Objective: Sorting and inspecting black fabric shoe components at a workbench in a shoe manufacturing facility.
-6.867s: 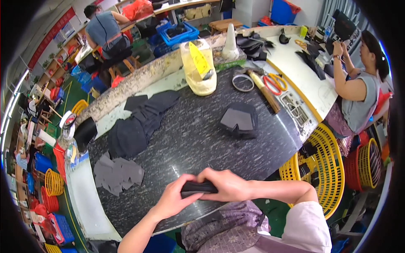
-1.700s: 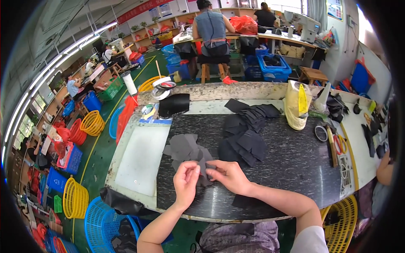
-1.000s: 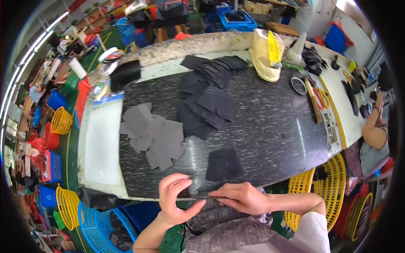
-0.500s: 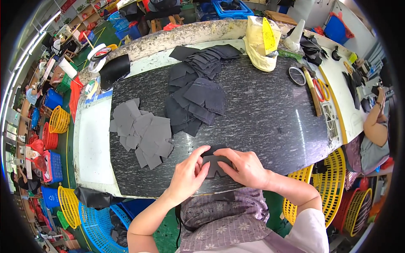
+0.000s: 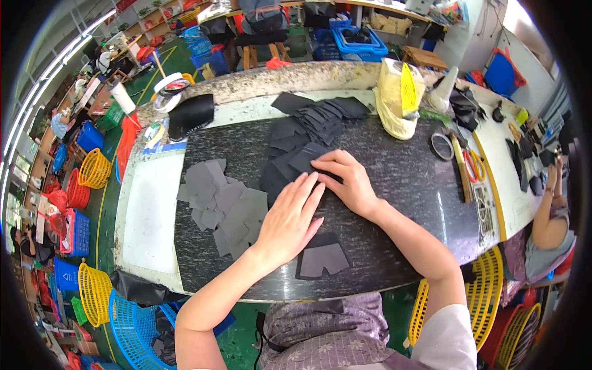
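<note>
Dark fabric pieces (image 5: 296,154), flat, overlapping in a fanned stack, upper centre of frame, on the counter (image 5: 401,185).

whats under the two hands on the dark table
Both hands, left hand and right hand, lie flat on black cut pieces spread on the table. The parts under the palms are hidden.

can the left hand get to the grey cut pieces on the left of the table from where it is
Probably yes. The left hand lies flat and empty on the dark table, right beside the grey cut pieces, with nothing between them.
</note>
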### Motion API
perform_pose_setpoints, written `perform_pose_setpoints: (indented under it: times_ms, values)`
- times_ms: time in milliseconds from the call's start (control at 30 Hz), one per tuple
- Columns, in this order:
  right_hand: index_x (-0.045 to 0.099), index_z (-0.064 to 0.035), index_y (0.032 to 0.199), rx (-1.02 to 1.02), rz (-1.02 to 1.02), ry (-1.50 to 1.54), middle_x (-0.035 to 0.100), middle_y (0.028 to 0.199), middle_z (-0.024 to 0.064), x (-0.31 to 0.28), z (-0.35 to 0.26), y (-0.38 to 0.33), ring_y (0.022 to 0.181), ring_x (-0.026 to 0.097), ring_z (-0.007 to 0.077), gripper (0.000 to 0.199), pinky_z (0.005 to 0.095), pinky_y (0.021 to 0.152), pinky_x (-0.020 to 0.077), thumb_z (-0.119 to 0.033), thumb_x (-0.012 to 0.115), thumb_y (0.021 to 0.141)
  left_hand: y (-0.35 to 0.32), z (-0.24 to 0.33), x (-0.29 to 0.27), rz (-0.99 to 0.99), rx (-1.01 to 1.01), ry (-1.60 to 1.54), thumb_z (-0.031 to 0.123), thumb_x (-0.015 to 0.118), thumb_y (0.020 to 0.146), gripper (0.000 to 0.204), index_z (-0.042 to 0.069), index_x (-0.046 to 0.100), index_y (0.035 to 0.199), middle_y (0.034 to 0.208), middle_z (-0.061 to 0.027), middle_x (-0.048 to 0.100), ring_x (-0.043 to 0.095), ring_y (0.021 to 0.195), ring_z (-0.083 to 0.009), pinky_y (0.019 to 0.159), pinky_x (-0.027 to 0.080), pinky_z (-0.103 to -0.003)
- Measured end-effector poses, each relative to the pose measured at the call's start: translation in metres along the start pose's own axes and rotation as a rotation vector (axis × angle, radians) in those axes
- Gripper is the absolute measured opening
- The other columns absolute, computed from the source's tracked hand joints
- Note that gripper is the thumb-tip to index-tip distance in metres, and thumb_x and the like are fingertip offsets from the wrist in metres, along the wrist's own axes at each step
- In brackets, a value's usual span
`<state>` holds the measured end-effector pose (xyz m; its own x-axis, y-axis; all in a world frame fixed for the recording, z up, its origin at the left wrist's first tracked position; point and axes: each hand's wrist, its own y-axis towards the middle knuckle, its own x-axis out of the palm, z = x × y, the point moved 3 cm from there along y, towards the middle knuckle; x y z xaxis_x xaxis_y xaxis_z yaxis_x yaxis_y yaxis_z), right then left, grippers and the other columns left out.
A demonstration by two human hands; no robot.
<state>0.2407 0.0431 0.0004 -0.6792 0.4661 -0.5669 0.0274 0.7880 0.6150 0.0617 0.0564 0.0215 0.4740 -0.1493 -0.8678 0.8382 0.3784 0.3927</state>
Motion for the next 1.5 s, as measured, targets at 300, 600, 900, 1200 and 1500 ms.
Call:
perform_pose_setpoints:
  times_ms: [300,600,900,1200,1500]
  values:
    - [0.068,0.0061,0.097,0.627,0.439,0.582,0.068,0.094,0.007,-0.03,0.035,0.0,0.091,0.062,0.0127,0.015,0.0279,0.081,0.0489,-0.008,0.065,0.093,-0.002,0.003,0.024,-0.082,0.056,0.181,0.026,0.067,0.089,0.064,0.004,0.043,0.144,0.153,-0.0161,0.035,0.035,0.14,-0.0312,0.113,0.03,-0.047]
    - [0.071,-0.0047,0.1,-0.296,-0.431,-0.177,0.067,0.11,0.0142,-0.028,-0.11,-0.074,0.094,0.065,0.027,0.02,0.0367,0.078,0.0512,-0.016,0.072,0.083,-0.051,-0.033,-0.047,0.118,-0.172,0.108,0.023,0.073,0.082,0.065,0.005,0.047,0.139,0.134,-0.0149,0.051,0.049,0.123,-0.0312,0.106,0.036,-0.044]
    - [0.064,-0.0082,0.087,-0.585,-0.399,-0.158,0.054,0.082,0.0042,0.09,-0.092,-0.011,0.078,0.059,0.023,0.016,0.0351,0.069,0.0469,-0.017,0.062,0.074,-0.107,-0.056,-0.045,0.244,-0.303,0.281,0.019,0.08,0.074,0.055,0.003,0.059,0.123,0.11,-0.0161,0.057,0.056,0.101,-0.0361,0.091,0.047,-0.046]
    - [0.065,-0.0061,0.104,-0.544,-0.361,-0.195,0.053,0.092,0.0029,0.096,-0.104,-0.03,0.089,0.056,0.0177,0.027,0.0298,0.075,0.0451,-0.016,0.06,0.079,-0.109,-0.059,-0.06,0.404,-0.251,0.194,0.005,0.077,0.071,0.031,0.005,0.067,0.1,0.1,-0.0113,0.06,0.059,0.093,-0.0309,0.084,0.046,-0.041]
    - [0.064,-0.0078,0.093,-0.521,-0.341,-0.172,0.05,0.084,0.0052,0.091,-0.101,-0.019,0.082,0.055,0.0208,0.018,0.033,0.07,0.0454,-0.017,0.061,0.078,-0.102,-0.081,-0.108,0.837,-0.674,-0.71,0.007,0.065,0.092,0.007,0.005,0.065,0.099,0.09,-0.0046,0.064,0.061,0.073,-0.0103,0.064,0.049,-0.024]
